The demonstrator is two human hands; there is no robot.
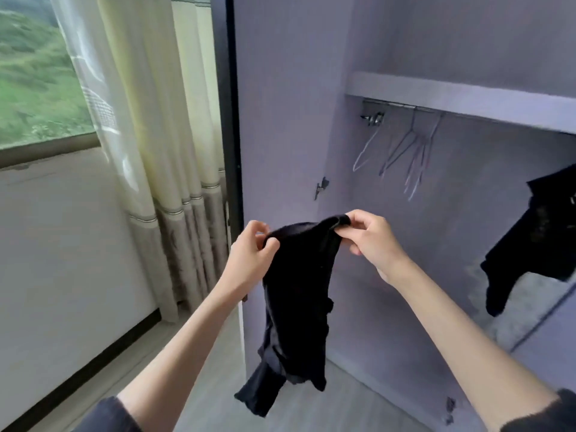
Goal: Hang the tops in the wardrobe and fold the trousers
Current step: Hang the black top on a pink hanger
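A black garment (296, 300) hangs in front of me, held up by its top edge. My left hand (252, 254) pinches the left end of that edge and my right hand (371, 241) pinches the right end, a little higher. The cloth droops down toward the floor, crumpled at the bottom. Behind it stands the open lilac wardrobe (467, 95) with a metal rail (399, 105) under its shelf. Several bare wire hangers (411, 154) hang on the rail. Another black garment (536, 241) hangs inside at the right edge.
The wardrobe's open door (286, 120) stands just behind my left hand. Pale curtains (162, 151) and a window (34, 73) are on the left above a white wall. Light wood floor (343, 410) lies below.
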